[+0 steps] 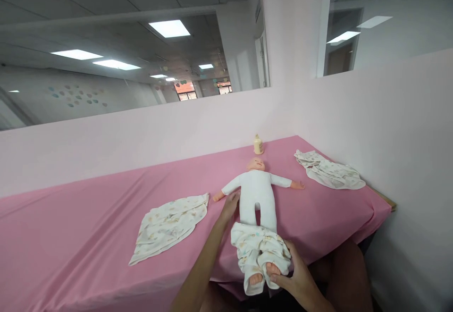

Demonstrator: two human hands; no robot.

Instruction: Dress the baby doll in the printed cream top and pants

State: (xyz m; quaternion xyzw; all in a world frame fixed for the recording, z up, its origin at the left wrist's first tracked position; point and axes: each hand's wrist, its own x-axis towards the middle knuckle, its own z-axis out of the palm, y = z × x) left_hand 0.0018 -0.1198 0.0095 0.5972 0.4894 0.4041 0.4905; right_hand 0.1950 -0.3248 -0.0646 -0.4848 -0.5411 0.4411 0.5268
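Note:
A baby doll (257, 191) in a white bodysuit lies on its back on the pink-covered table (88, 208), head away from me. Printed white trousers (258, 250) are bunched around its lower legs. My left hand (229, 206) rests flat, fingers stretched out, against the doll's side by its hip. My right hand (292, 274) is closed on the doll's foot and the trouser cuff at the table's near edge.
A folded printed cloth (170, 224) lies left of the doll, another printed cloth (329, 170) at the far right corner. A small cream bottle (258, 144) stands behind the doll's head. A pale pink partition wall (141, 132) runs behind and to the right.

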